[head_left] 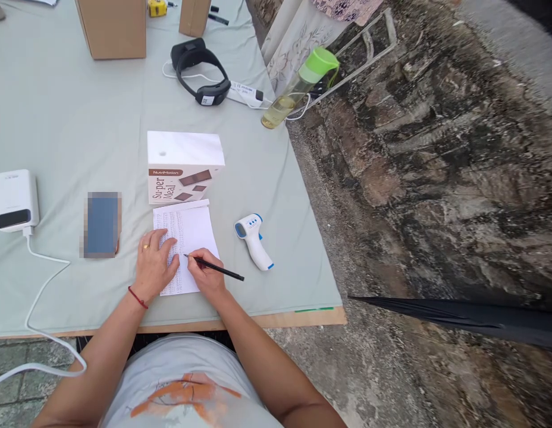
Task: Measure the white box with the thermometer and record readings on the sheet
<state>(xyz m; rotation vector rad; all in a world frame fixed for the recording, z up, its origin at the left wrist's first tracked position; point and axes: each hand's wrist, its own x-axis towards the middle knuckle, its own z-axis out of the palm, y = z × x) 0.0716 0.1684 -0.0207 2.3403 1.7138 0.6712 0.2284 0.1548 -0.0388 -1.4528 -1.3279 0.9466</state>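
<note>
Right hand (207, 274) pinches a black pen (213, 268), tip down on the sheet (187, 241) about mid-page; the pen barrel trails off toward 4 o'clock. Left hand (153, 261) lies flat and open on the sheet's left half, fingers spread, pinning it to the table (66, 131) — a ring on one finger, a red band at the wrist. Sheet sits near the table's front edge, its top edge touching a white box (184, 166) at 12 o'clock. It is a white page with printed rows or columns of small marks down the upper left; too fine to read, possibly a form or log. Progress, as a judgement: the pen is working around the middle, the right side and the lower part look mostly blank, so the writing seems partly done with a fair share left. At 3 o'clock of the sheet, just beside it, a white-and-blue thermometer gun (253, 239). At 9 o'clock, a blurred blue phone (102, 224); farther left a white charger-like unit (16, 200) with a cable. At 12 o'clock beyond the box, a black headset (200, 71) — and at 1 o'clock a green-capped bottle (300, 86) tilted at the table's corner.
</note>
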